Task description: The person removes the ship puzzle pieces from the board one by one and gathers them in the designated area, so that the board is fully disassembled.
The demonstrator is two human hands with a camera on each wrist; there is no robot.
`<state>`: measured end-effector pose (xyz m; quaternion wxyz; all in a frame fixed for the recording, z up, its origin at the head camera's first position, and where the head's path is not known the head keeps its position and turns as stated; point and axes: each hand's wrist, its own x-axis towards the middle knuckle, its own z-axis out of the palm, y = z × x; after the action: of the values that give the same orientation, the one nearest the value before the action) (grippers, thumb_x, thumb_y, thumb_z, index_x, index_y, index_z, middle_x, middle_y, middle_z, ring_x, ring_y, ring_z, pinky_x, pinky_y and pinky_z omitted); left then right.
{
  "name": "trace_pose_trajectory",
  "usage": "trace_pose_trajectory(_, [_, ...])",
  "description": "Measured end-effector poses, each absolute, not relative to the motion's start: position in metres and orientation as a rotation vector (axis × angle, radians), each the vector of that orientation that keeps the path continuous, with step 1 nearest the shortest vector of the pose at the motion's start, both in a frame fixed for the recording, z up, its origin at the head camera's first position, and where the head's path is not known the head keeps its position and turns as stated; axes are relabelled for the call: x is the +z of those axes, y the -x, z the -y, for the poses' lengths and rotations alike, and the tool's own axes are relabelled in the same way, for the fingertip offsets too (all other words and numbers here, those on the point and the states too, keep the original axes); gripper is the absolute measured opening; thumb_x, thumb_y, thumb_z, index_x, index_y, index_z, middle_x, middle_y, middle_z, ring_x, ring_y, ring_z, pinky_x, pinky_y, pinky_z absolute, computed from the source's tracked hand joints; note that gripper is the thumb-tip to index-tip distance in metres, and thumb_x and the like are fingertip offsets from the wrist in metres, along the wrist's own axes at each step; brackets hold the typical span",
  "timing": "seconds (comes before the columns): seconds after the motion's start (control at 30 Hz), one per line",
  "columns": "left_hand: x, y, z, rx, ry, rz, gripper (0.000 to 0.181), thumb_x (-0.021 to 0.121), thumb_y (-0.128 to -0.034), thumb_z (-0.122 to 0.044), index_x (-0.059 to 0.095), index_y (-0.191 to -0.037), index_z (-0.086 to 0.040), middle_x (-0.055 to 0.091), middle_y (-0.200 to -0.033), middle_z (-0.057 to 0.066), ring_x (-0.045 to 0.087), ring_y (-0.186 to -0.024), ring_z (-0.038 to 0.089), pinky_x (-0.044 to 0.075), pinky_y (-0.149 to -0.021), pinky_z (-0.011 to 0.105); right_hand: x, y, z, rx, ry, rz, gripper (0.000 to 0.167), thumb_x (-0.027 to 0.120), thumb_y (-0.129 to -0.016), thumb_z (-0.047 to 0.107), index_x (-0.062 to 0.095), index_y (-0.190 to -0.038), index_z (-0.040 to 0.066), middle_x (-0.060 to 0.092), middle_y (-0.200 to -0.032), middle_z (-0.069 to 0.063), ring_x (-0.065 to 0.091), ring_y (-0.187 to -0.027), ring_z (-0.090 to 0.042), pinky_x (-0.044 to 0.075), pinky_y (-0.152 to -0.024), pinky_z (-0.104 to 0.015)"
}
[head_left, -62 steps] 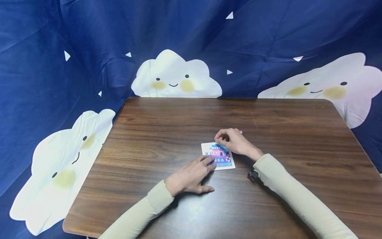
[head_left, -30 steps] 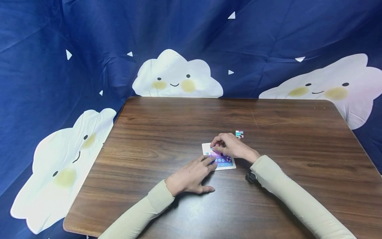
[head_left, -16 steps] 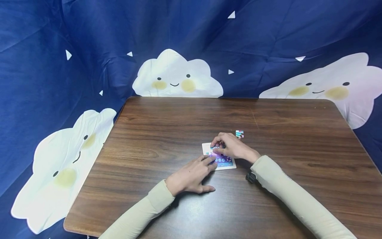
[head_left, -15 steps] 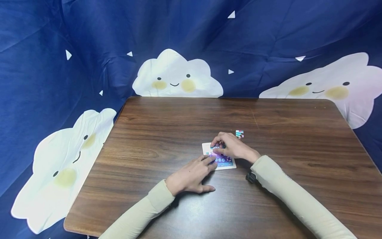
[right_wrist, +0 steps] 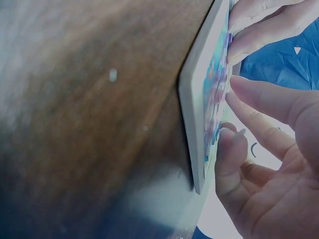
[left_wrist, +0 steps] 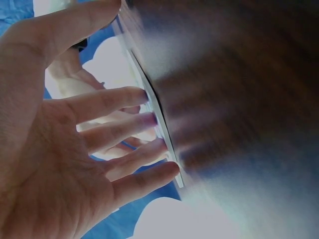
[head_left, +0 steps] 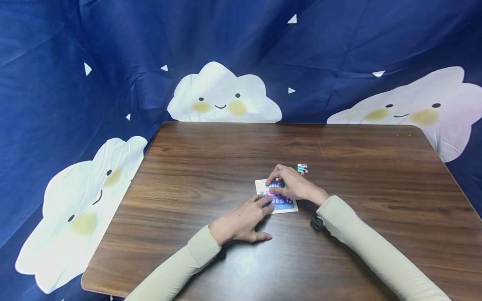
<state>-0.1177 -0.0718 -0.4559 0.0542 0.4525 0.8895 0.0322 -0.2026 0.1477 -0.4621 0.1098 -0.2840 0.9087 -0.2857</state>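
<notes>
A small jigsaw puzzle [head_left: 283,206] in a white frame lies on the table, printed with a purple, pink and blue picture. My left hand [head_left: 242,218] rests its outstretched fingertips on the puzzle's left side, thumb spread on the table. In the left wrist view, its fingers [left_wrist: 142,179] reach the board's edge. My right hand [head_left: 295,184] is bent over the puzzle's upper part, pinching a blue puzzle piece [head_left: 275,184] at the board's surface. The right wrist view shows its thumb and fingertips against the board [right_wrist: 188,107]; the piece is mostly hidden there.
One loose puzzle piece [head_left: 302,168] lies on the brown wooden table [head_left: 196,167], just beyond my right hand. A blue cloth [head_left: 124,37] with white clouds hangs behind the table and along its left side.
My right hand has come slightly down and left onto the puzzle's upper part, uncovering the loose piece behind it. Over the last second it has barely shifted. My left hand stays in place.
</notes>
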Motion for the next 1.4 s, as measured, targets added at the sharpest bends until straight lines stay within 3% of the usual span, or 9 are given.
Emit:
trace_pose_trajectory(0.13, [-0.4569,0.1179,0.0716,0.107,-1.371,-2.699,0.080,0.073,-0.0890,-0.062,0.058,-0.147,-0.008,0.051,-0.158,0.014,0.051,-0.144,0.033,0.045,-0.121,0.040,-0.4621,0.2016,-0.1468,-0.832,0.832,-2.674,0.019,0.081,-0.091,0.020,0.078,-0.109,0.016,0.067,-0.109,-0.005,0.062,-0.105,-0.026,0.050,-0.094,-0.048])
trace_pose_trajectory(0.6, [-0.4557,0.1171,0.0714,0.102,-1.355,-2.689,0.081,0.072,-0.0893,-0.062,0.056,-0.148,-0.009,0.048,-0.161,0.014,0.051,-0.144,0.033,0.046,-0.120,0.040,-0.4615,0.2009,-0.1458,-0.825,0.795,-2.683,0.023,0.084,-0.088,0.021,0.076,-0.110,0.017,0.068,-0.111,-0.005,0.062,-0.109,-0.029,0.049,-0.098,-0.052])
trace_pose_trajectory(0.93, [-0.4563,0.1180,0.0715,0.123,-1.356,-2.694,0.081,0.074,-0.0889,-0.060,0.057,-0.148,-0.007,0.049,-0.160,0.015,0.051,-0.143,0.033,0.047,-0.119,0.040,-0.4582,0.1994,-0.1430,-0.734,0.742,-2.754,0.031,0.085,-0.087,0.025,0.076,-0.116,0.019,0.070,-0.115,-0.002,0.065,-0.111,-0.030,0.053,-0.093,-0.051])
trace_pose_trajectory(1.17, [-0.4556,0.1168,0.0715,0.106,-1.349,-2.700,0.081,0.073,-0.0889,-0.061,0.057,-0.148,-0.008,0.049,-0.160,0.014,0.051,-0.143,0.032,0.046,-0.120,0.040,-0.4583,0.2008,-0.1412,-0.743,0.746,-2.778,0.040,0.088,-0.084,0.025,0.073,-0.119,0.014,0.071,-0.113,-0.004,0.067,-0.106,-0.026,0.055,-0.091,-0.048])
trace_pose_trajectory(1.4, [-0.4557,0.1166,0.0717,0.097,-1.350,-2.703,0.082,0.073,-0.0886,-0.062,0.056,-0.148,-0.008,0.048,-0.160,0.014,0.051,-0.144,0.033,0.047,-0.119,0.040,-0.4596,0.2021,-0.1424,-0.763,0.740,-2.764,0.032,0.088,-0.084,0.026,0.075,-0.112,0.018,0.069,-0.109,-0.002,0.064,-0.102,-0.024,0.052,-0.088,-0.045])
